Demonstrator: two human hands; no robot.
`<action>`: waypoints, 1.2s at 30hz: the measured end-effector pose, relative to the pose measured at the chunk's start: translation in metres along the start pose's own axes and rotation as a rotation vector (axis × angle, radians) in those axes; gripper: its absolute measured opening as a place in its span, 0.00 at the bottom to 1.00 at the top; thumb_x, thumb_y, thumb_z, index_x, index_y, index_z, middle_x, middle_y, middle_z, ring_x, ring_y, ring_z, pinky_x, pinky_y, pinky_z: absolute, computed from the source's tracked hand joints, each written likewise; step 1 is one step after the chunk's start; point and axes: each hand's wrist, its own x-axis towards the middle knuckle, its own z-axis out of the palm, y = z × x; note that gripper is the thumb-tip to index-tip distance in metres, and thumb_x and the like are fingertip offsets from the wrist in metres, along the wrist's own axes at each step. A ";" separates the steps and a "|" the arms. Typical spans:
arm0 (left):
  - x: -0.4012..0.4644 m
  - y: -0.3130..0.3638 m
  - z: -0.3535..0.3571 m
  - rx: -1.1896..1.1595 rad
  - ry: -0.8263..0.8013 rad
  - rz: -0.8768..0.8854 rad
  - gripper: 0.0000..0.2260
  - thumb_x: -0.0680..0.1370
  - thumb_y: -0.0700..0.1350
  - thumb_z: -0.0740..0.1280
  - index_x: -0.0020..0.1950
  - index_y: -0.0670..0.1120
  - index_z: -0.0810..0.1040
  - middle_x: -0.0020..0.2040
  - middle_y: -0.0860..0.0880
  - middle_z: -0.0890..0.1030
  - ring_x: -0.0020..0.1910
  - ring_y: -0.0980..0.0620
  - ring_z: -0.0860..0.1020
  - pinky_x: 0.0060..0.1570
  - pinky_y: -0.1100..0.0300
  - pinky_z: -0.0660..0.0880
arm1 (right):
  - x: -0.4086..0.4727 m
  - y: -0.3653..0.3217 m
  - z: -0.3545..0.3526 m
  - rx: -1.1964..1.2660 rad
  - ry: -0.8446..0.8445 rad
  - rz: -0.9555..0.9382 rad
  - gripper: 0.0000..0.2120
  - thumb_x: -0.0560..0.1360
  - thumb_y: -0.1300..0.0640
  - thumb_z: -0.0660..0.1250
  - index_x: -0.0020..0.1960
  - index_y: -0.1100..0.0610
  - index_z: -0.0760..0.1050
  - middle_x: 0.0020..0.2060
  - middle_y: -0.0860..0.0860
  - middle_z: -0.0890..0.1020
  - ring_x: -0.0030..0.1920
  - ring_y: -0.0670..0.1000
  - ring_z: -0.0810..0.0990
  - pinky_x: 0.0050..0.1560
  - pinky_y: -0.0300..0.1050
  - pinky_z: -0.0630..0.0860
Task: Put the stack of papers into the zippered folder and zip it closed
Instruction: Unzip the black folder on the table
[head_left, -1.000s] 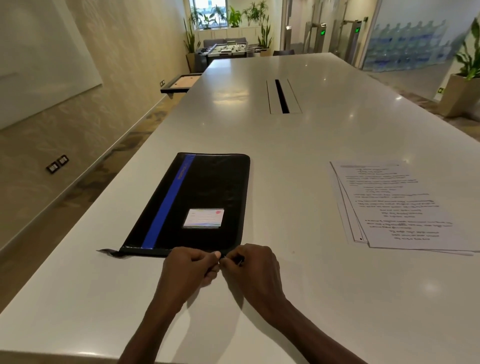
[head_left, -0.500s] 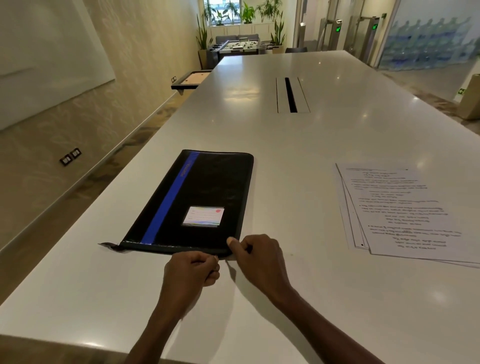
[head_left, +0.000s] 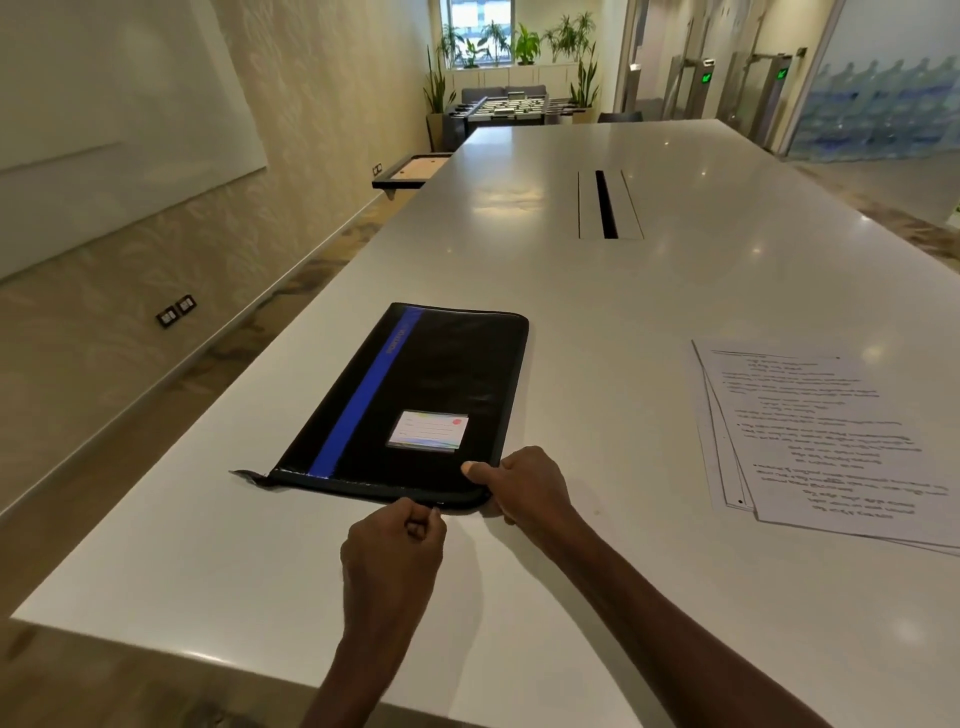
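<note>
So the zippered folder (head_left: 415, 405) is lying flat on the white table (head_left: 597, 322), a bit left of the middle of the frame. It's black with a blue stripe (head_left: 363, 395) running its length. There's small lettering at the stripe's far end, too blurry to read. A little white label card (head_left: 428, 430) with a red dot sits on the cover; the writing on it is too small to make out.

The right hand (head_left: 524, 488) is gripping the folder's near right corner, thumb on top of the cover and fingers curled around the edge. The left hand (head_left: 395, 545) is right at the near edge, fingers curled tight and pinching something small there, looks like the zipper pull, but it's hidden so can't say for sure.

The stack of papers (head_left: 826, 441) is still out on the table at the right of the frame, well apart from the folder, sheets fanned a little. Printed text on the top sheet, not legible. Upper right, turnstiles show green lights (head_left: 706, 78).
</note>
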 end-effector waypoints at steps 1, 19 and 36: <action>0.000 -0.002 -0.001 0.002 0.010 -0.010 0.11 0.72 0.45 0.72 0.30 0.49 0.77 0.24 0.54 0.76 0.24 0.57 0.76 0.26 0.70 0.65 | 0.000 0.000 0.000 0.000 0.007 -0.002 0.21 0.70 0.38 0.72 0.36 0.56 0.78 0.25 0.47 0.79 0.21 0.45 0.76 0.28 0.38 0.73; 0.006 -0.021 -0.009 0.080 0.060 -0.097 0.13 0.72 0.45 0.70 0.28 0.46 0.74 0.22 0.52 0.75 0.24 0.54 0.75 0.27 0.56 0.74 | 0.003 0.003 0.002 -0.057 0.042 -0.042 0.22 0.71 0.38 0.72 0.30 0.55 0.74 0.21 0.46 0.76 0.19 0.45 0.74 0.29 0.38 0.71; 0.014 -0.024 -0.003 0.109 0.149 -0.164 0.14 0.71 0.44 0.72 0.27 0.49 0.73 0.22 0.55 0.73 0.22 0.59 0.71 0.25 0.69 0.59 | 0.000 0.001 0.001 -0.055 0.021 -0.055 0.23 0.71 0.39 0.71 0.30 0.56 0.75 0.25 0.50 0.79 0.24 0.48 0.77 0.39 0.45 0.78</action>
